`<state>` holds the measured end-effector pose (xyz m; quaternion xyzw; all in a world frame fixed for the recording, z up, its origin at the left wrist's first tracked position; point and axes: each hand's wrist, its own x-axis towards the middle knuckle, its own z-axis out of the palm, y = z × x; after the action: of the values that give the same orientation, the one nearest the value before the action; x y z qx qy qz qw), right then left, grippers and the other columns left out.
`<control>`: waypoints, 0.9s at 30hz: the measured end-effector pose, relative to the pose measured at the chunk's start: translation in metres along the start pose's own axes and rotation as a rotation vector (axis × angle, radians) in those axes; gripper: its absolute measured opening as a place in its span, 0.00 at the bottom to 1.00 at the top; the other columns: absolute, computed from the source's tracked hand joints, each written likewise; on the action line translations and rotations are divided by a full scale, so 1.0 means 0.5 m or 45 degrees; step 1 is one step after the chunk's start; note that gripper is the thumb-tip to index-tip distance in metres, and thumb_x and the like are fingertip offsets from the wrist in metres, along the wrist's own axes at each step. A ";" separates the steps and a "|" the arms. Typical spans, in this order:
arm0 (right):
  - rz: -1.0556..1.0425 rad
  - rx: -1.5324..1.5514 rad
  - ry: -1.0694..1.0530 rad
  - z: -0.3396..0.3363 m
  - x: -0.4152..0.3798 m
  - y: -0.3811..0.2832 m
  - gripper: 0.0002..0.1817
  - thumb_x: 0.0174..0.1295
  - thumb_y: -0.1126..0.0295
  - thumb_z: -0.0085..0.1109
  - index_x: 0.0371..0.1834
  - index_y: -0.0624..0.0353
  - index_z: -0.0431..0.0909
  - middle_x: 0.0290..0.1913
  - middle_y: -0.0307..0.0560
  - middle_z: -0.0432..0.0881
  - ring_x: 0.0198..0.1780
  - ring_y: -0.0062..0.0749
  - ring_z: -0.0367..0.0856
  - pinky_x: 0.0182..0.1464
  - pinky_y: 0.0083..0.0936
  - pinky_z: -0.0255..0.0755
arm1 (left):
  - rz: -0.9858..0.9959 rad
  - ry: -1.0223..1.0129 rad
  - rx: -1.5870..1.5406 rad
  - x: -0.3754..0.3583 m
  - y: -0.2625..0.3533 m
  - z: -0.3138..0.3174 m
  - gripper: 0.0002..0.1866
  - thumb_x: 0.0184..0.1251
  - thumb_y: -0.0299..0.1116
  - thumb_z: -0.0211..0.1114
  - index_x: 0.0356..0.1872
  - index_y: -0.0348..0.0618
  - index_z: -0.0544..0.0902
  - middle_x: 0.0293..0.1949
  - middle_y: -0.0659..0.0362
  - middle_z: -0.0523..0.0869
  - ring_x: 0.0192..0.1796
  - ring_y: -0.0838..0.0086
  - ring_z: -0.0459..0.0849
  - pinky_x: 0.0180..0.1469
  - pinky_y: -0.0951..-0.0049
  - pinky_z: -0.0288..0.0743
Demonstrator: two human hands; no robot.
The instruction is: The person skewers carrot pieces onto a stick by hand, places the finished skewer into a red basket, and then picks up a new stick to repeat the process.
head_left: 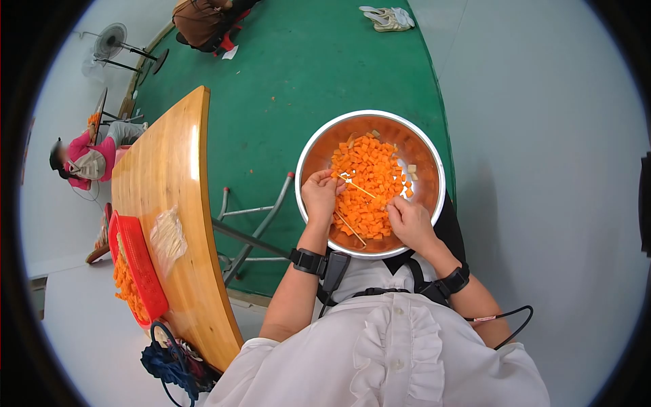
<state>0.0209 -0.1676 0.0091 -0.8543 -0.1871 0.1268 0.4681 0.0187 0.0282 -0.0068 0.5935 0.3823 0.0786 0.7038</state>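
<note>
A round steel bowl (439, 183) rests on my lap, holding a heap of small diced orange pieces (369, 163). Over its left side, my left hand (321, 197) pinches an orange piece at one end of a thin pale stick (358, 186). My right hand (409, 220) is over the bowl's right side, fingers closed near the stick's other end; what they hold is too small to make out. Another thin stick (349, 226) lies slanted across the pieces below my left hand. A few pale cubes (411, 169) sit at the right of the heap.
On the left stands a wooden table (193, 258) with a bag of sticks (168, 237) and a red basket (146, 271) of orange pieces. Metal table legs (261, 224) are left of the bowl. Two other people sit farther off, one in pink (102, 156). Shoes (388, 19) lie on the floor.
</note>
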 end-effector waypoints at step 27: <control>-0.166 -0.171 0.059 0.018 -0.004 0.014 0.08 0.58 0.68 0.49 0.25 0.58 0.71 0.13 0.52 0.73 0.17 0.46 0.75 0.20 0.38 0.66 | 0.597 0.190 0.831 -0.001 -0.029 0.001 0.08 0.53 0.21 0.59 0.35 0.31 0.80 0.28 0.47 0.83 0.31 0.61 0.84 0.35 0.68 0.76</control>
<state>0.0170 -0.1650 -0.0014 -0.8724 -0.2396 0.0636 0.4213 0.0138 0.0235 -0.0194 0.8495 0.2915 0.1545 0.4117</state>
